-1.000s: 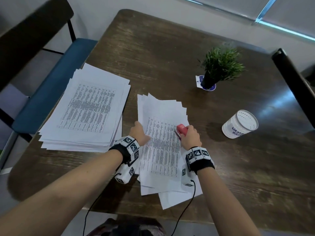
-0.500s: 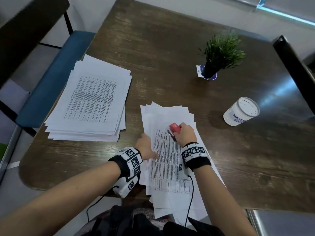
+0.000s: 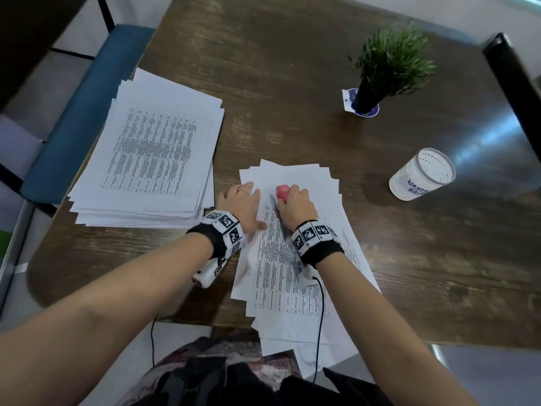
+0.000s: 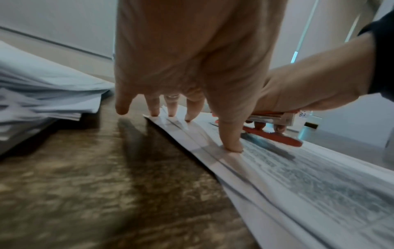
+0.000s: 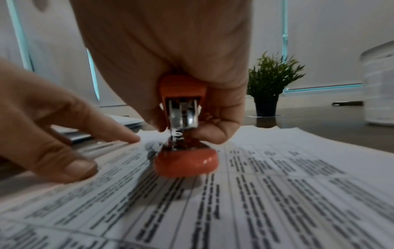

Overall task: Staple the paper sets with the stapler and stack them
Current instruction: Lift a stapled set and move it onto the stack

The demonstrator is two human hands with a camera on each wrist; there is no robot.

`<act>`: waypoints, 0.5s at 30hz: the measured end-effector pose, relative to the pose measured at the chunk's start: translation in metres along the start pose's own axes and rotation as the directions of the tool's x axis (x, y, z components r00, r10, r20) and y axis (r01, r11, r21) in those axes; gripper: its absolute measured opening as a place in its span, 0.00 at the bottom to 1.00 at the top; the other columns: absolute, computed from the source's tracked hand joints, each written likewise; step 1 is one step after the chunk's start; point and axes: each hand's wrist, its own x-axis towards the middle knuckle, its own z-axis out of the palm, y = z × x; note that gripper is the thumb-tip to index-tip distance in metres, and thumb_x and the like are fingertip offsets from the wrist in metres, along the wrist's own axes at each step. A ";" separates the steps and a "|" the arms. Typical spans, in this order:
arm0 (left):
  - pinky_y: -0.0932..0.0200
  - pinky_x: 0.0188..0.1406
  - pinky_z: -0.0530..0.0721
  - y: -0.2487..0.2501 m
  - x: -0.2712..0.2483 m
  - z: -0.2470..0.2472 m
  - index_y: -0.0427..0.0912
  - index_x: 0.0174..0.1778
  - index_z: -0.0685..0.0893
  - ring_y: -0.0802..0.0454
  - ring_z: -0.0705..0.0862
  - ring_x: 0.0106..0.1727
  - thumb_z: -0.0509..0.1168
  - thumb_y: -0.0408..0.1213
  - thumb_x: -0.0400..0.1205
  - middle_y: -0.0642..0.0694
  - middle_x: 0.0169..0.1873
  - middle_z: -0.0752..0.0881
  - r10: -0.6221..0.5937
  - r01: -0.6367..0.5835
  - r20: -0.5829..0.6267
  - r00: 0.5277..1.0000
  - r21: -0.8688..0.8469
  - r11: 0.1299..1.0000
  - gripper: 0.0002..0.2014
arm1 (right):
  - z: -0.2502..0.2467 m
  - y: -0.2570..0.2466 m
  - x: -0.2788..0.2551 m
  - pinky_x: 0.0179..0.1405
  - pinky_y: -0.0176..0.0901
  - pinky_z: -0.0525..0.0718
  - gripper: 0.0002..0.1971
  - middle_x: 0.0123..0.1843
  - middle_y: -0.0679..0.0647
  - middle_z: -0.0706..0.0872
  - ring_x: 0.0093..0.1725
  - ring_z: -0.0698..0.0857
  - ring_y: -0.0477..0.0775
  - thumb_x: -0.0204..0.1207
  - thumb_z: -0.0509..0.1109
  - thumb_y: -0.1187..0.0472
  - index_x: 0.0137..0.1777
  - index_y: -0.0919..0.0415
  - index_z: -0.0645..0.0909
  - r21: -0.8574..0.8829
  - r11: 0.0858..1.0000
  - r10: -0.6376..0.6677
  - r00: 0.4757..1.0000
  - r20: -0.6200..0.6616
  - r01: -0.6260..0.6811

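Head view: the right hand is curled around the red stapler, which rests on the top printed sheet of the loose paper set at the near bench edge. Its base sits on the paper in the right wrist view. The left hand lies with straight fingers pressing the set's left edge. A stacked pile lies to the left, apart.

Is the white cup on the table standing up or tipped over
Tipped over. The white cup lies on its side on the table, round end facing the camera.
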 end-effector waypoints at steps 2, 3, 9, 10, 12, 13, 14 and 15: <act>0.35 0.76 0.63 -0.004 0.001 -0.001 0.49 0.83 0.60 0.41 0.57 0.82 0.65 0.72 0.71 0.49 0.85 0.55 0.012 -0.011 -0.030 0.999 0.025 1.000 0.49 | 0.004 -0.005 0.004 0.53 0.57 0.78 0.22 0.66 0.64 0.74 0.60 0.81 0.71 0.85 0.59 0.49 0.70 0.65 0.68 -0.036 0.999 -0.010 1.000 -0.010 0.010; 0.37 0.75 0.64 -0.006 0.002 -0.001 0.49 0.82 0.61 0.41 0.59 0.82 0.64 0.73 0.70 0.49 0.85 0.57 0.019 -0.018 -0.038 0.999 0.036 0.999 0.49 | 0.006 -0.005 0.006 0.53 0.57 0.78 0.22 0.66 0.64 0.74 0.60 0.81 0.71 0.85 0.59 0.49 0.70 0.65 0.68 -0.047 0.999 -0.016 1.000 -0.014 0.016; 0.38 0.73 0.67 -0.007 0.006 0.000 0.50 0.83 0.60 0.40 0.60 0.80 0.63 0.75 0.70 0.50 0.84 0.58 0.021 -0.018 -0.031 0.999 0.088 0.996 0.50 | 0.003 0.005 0.013 0.54 0.56 0.79 0.19 0.64 0.60 0.78 0.60 0.81 0.68 0.83 0.62 0.50 0.70 0.58 0.70 -0.097 0.991 -0.094 0.995 0.014 0.095; 0.38 0.72 0.67 -0.007 0.007 0.000 0.51 0.83 0.59 0.40 0.60 0.80 0.62 0.75 0.70 0.50 0.84 0.57 0.019 -0.017 -0.023 1.000 0.092 0.996 0.50 | 0.002 0.005 0.015 0.53 0.56 0.79 0.19 0.64 0.60 0.78 0.60 0.81 0.69 0.83 0.62 0.51 0.70 0.57 0.70 -0.129 0.986 -0.107 0.994 0.023 0.109; 0.37 0.71 0.69 -0.007 0.008 0.000 0.51 0.82 0.60 0.39 0.60 0.79 0.63 0.75 0.70 0.49 0.84 0.57 0.019 -0.018 -0.017 1.000 0.091 0.996 0.49 | 0.003 0.003 0.018 0.50 0.55 0.78 0.19 0.64 0.61 0.78 0.59 0.82 0.70 0.84 0.60 0.51 0.70 0.59 0.69 -0.159 0.980 -0.118 0.992 0.043 0.123; 0.37 0.71 0.69 -0.007 0.008 0.001 0.51 0.82 0.61 0.39 0.61 0.79 0.63 0.75 0.70 0.49 0.83 0.58 0.022 -0.020 -0.019 1.000 0.086 0.996 0.49 | 0.005 0.001 0.018 0.48 0.53 0.76 0.19 0.63 0.62 0.80 0.59 0.82 0.70 0.85 0.59 0.50 0.69 0.61 0.68 -0.149 0.982 -0.110 0.993 0.043 0.115; 0.37 0.70 0.70 -0.007 0.008 0.000 0.51 0.81 0.61 0.39 0.61 0.78 0.63 0.74 0.70 0.49 0.83 0.58 0.024 -0.023 -0.018 1.000 0.078 0.997 0.48 | 0.008 -0.002 0.017 0.45 0.52 0.74 0.18 0.62 0.63 0.81 0.58 0.82 0.69 0.86 0.57 0.50 0.68 0.63 0.67 -0.129 0.987 -0.090 0.995 0.034 0.094; 0.37 0.70 0.70 -0.007 0.008 0.001 0.51 0.81 0.62 0.39 0.61 0.78 0.64 0.73 0.70 0.49 0.83 0.58 0.024 -0.023 -0.018 1.000 0.069 0.997 0.48 | 0.010 -0.005 0.016 0.44 0.51 0.72 0.18 0.61 0.64 0.83 0.58 0.83 0.69 0.87 0.56 0.50 0.67 0.64 0.67 -0.104 0.993 -0.061 0.998 0.026 0.063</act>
